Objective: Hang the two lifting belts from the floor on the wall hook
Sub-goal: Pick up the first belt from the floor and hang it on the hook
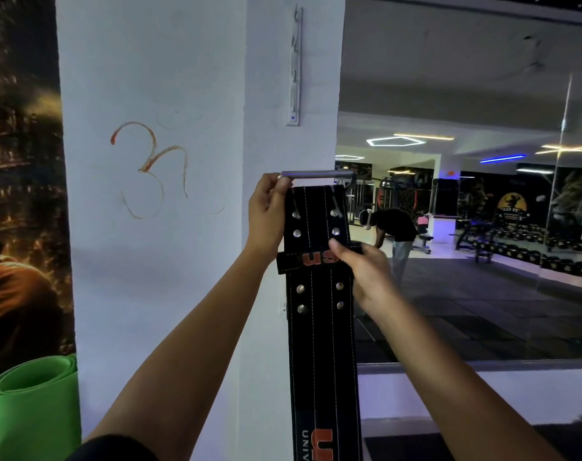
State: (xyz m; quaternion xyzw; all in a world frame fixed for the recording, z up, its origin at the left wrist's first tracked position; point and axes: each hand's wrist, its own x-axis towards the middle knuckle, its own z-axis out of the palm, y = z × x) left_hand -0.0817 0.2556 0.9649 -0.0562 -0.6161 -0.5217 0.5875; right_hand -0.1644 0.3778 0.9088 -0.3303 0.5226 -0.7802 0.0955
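Note:
A black lifting belt point(322, 327) with silver rivets and orange lettering hangs straight down in front of the white pillar. Its metal buckle bar point(319, 174) is at the top. My left hand point(268, 211) grips the belt's upper left corner by the buckle. My right hand point(366, 271) pinches the belt's keeper loop on the right side. A white strip of wall hooks point(295, 66) is mounted vertically on the pillar, above the buckle and apart from it. Only this one belt is in view.
The white pillar point(156, 227) bears a reddish painted symbol. A rolled green mat point(33, 404) stands at lower left by a dark poster. To the right a mirror point(482, 211) reflects gym benches, dumbbell racks and a bending person.

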